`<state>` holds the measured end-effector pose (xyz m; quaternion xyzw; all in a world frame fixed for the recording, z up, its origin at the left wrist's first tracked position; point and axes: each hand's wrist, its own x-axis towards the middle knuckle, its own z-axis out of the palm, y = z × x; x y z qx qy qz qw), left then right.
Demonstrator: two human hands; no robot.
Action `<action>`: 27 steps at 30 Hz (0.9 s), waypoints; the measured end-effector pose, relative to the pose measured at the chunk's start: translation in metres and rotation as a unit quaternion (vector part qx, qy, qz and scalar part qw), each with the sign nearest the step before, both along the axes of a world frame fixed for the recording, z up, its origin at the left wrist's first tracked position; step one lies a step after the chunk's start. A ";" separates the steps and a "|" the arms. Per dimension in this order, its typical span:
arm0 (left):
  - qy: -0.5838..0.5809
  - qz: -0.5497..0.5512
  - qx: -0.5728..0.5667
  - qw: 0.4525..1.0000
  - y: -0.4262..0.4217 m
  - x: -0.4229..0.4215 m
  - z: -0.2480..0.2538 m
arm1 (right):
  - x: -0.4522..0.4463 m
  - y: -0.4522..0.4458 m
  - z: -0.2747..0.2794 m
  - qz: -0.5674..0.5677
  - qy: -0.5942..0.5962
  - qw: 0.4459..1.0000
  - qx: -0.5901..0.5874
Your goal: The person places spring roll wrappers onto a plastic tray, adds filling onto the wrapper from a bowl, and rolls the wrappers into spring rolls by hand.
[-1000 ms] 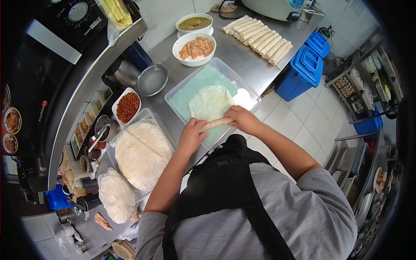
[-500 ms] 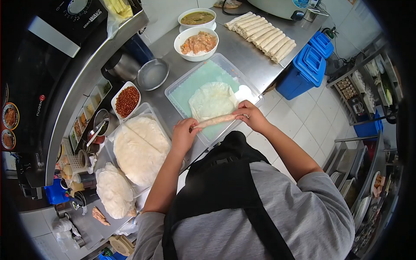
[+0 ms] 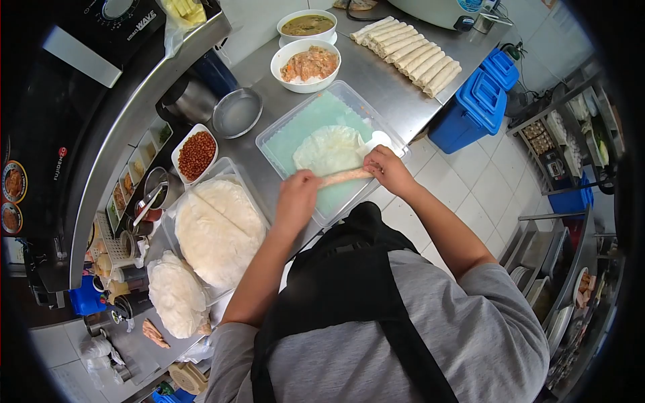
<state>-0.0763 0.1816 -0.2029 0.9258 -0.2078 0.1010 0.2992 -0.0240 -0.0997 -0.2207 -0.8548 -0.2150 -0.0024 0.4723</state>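
Observation:
A round, pale spring roll wrapper lies on a green sheet in a shallow clear plastic tray. Its near edge is rolled around pinkish filling, forming a partly made spring roll. My left hand pinches the roll's left end with fingers closed. At the right end, my right hand grips it between thumb and fingers. Beyond the tray stands a white bowl of minced filling. Several finished rolls lie side by side at the back right.
Left of the tray, stacked wrappers fill a plastic container, beside a dish of reddish-brown nuts or beans and a metal bowl. A bowl of greenish liquid stands at the back. Blue lidded bins stand past the counter's right edge.
Both hands have moved slightly away from my body, turning the near edge further over the wrapper. The left hand has also shifted right and inward along the roll.

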 end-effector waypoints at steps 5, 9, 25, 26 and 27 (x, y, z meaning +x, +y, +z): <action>0.008 -0.014 -0.012 1.000 -0.015 -0.008 -0.001 | -0.016 -0.007 -0.009 0.012 -0.195 0.974 -0.117; 0.014 -0.009 -0.016 1.000 -0.011 -0.003 -0.004 | -0.023 -0.011 -0.007 0.000 -0.196 0.974 -0.118; 0.135 -0.027 -0.032 0.990 0.009 0.037 -0.004 | 0.011 -0.006 0.009 -0.033 0.118 0.992 -0.035; 0.131 -0.028 -0.033 0.990 0.009 0.037 -0.005 | 0.011 -0.006 0.008 -0.020 0.083 0.995 -0.054; 0.127 -0.029 -0.033 0.991 0.009 0.037 -0.005 | 0.009 -0.007 0.007 -0.020 0.083 0.995 -0.055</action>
